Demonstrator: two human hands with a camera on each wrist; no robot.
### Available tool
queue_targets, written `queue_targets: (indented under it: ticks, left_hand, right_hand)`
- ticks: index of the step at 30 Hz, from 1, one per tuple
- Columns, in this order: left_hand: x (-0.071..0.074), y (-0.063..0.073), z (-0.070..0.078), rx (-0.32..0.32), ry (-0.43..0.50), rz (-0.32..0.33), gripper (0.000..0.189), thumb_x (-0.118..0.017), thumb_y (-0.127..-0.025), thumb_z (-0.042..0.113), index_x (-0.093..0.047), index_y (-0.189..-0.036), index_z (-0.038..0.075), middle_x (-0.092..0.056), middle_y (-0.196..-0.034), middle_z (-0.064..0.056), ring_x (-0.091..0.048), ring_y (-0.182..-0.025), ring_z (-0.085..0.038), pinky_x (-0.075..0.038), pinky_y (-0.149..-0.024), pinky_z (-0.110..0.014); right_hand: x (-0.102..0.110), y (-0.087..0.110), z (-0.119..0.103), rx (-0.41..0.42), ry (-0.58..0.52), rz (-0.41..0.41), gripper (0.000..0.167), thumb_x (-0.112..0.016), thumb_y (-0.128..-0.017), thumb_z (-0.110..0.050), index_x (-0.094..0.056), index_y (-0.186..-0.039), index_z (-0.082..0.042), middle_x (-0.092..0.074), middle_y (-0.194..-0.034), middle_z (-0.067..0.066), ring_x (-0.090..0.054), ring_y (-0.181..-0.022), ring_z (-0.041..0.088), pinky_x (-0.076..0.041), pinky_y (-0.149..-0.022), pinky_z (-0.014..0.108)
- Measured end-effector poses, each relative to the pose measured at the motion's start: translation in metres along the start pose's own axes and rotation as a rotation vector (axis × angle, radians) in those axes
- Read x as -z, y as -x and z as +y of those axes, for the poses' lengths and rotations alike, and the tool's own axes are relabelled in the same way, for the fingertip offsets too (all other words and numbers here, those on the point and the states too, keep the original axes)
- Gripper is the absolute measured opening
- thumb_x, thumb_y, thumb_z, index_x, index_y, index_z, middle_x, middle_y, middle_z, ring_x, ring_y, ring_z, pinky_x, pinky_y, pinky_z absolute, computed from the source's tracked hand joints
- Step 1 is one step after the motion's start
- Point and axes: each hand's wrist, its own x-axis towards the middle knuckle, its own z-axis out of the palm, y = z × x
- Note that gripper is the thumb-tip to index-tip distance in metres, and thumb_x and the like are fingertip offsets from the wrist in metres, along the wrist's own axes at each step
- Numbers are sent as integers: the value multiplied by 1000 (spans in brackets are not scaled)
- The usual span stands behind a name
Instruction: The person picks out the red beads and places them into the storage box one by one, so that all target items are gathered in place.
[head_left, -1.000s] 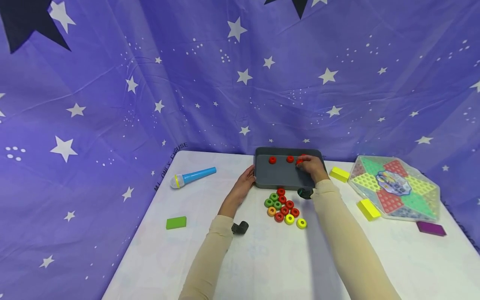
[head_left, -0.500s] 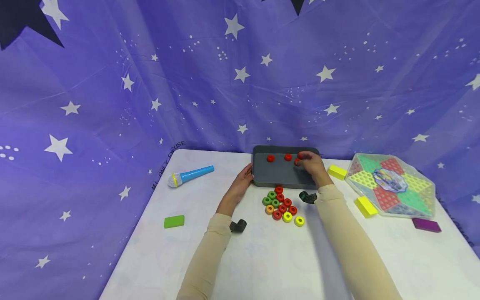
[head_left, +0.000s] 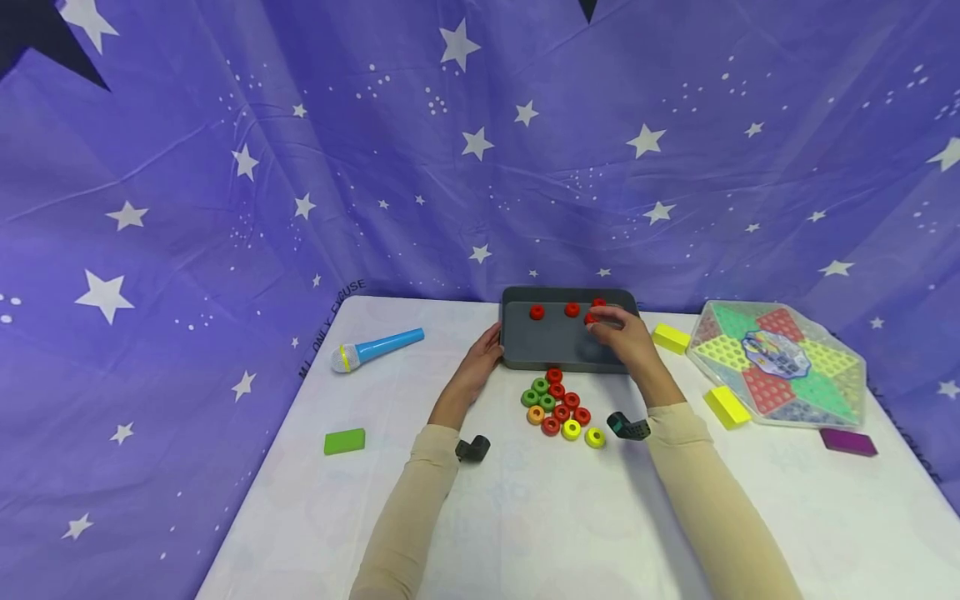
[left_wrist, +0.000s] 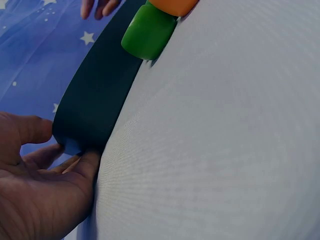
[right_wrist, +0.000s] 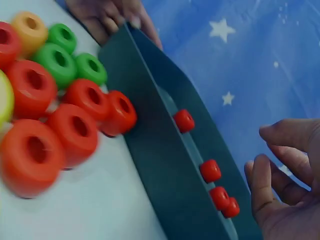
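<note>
White table [head_left: 540, 525] bears the tray [head_left: 551, 343] the left fingers [left_wrist: 89, 164] grip.

Left hand [left_wrist: 45, 195], lower left: holds the end of a dark tray [left_wrist: 97, 100], 1 finger at the upper rim, others bunched at the lower corner, close to the table [left_wrist: 215, 125]. Tray wall runs diagonally from the hand toward the top edge. Beside the wall, upper middle: 1 green bead [left_wrist: 149, 32], overlapping the wall in view; contact with it cannot be judged. 1 orange bead [left_wrist: 175, 5] adjoins the green, cut by the frame. Right hand [left_wrist: 101, 7] at top left: only fingers visible, pointing down. Table pale, finely textured, filling the right side. Left background: blue cloth [left_wrist: 30, 70] with white stars [left_wrist: 87, 37].
</note>
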Motion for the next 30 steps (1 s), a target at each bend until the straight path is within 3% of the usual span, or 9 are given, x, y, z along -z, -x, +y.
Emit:
queue_targets:
  ticks: [4,10,15,18,23,30]
  left_hand:
    - [0,-1,2,-1,3,9,57,-38,-100,-1,-23,-154,10,-25,-158,-8,-25,-145,-21,-25,-118,-38]
    - [-1,1,6,1,3,-6,57,-37,-100,-1,-21,-154,8,-22,-159,-11,-22,-146,-23,-23,-118,-39]
    - [-2,0,2,-3,7,9,56,-36,-100,-1,-22,-154,9,-24,-159,-10,-24,-145,-22,-24,-118,-40]
    - [-2,-1,2,2,10,9,56,-37,-100,-1,-22,-154,9,-24,-159,-10,-24,-145,-23,-24,-118,-39]
    - [-3,0,2,4,11,12,57,-38,-100,-1,-23,-154,10,-25,-158,-10,-25,-145,-22,-25,-118,-38]
    - [-3,1,1,22,-3,24,56,-39,-100,1,-26,-153,13,-28,-158,-6,-27,-144,-19,-27,-117,-37]
  right_hand:
    - [-2,17,0,10,-13,-53,48,-63,-93,-25,-52,-137,-9,-52,-140,13,-59,-106,6,-49,-99,32]
    - [1,39,6,26,-28,-136,53,-67,-91,-27,-51,-136,-4,-52,-139,17,-61,-101,2,-51,-86,18]
    - [5,51,29,51,-4,-224,47,-67,-91,-21,-55,-132,-2,-58,-131,22,-65,-105,18,-54,-86,28]
    - [7,60,40,65,13,-285,42,-66,-91,-15,-56,-129,0,-60,-125,24,-65,-104,21,-55,-81,33]
    - [8,69,55,83,59,-357,40,-69,-89,-16,-59,-126,-3,-64,-121,19,-64,-105,20,-53,-72,30]
    - [2,78,66,112,84,-427,39,-71,-86,-11,-61,-124,-7,-64,-123,15,-60,-114,30,-52,-85,21]
